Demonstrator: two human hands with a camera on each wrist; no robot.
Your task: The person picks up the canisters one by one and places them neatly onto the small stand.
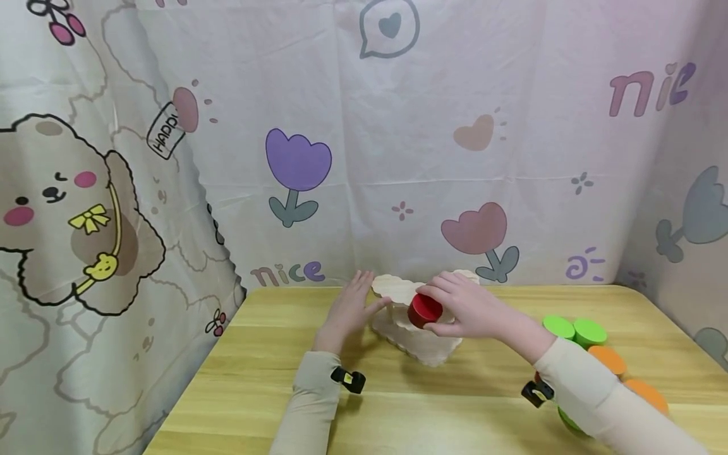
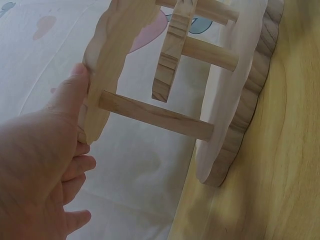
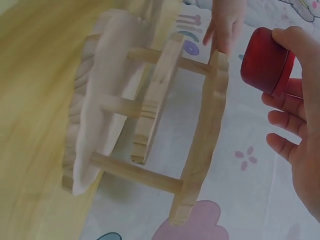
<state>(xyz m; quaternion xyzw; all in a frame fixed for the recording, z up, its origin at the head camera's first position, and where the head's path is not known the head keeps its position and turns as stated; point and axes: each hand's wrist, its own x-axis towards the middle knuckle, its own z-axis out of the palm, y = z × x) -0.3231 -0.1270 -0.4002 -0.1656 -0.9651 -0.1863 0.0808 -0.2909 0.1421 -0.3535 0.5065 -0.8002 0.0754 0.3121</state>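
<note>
My right hand point(image 1: 463, 306) pinches a small red round cup-shaped piece point(image 1: 425, 310) between thumb and fingers. It is above the wavy-edged wooden stand point(image 1: 418, 341); in the right wrist view the red piece point(image 3: 265, 62) is apart from the stand's upper board point(image 3: 205, 130). My left hand point(image 1: 347, 313) holds the left end of that upper board. In the left wrist view the thumb touches the board's edge, while the other fingers of the hand point(image 2: 35, 170) lie loosely bent beside it. Round pegs point(image 2: 155, 115) join the stand's upper and lower boards, with a shorter board between them.
Several round pieces lie at the right of the wooden table point(image 1: 273, 373): green point(image 1: 589, 332) and orange point(image 1: 607, 359), some partly hidden by my right forearm. A patterned cloth point(image 1: 387, 158) hangs behind the table and at both sides. Each wrist wears a black strap mount point(image 1: 348, 379).
</note>
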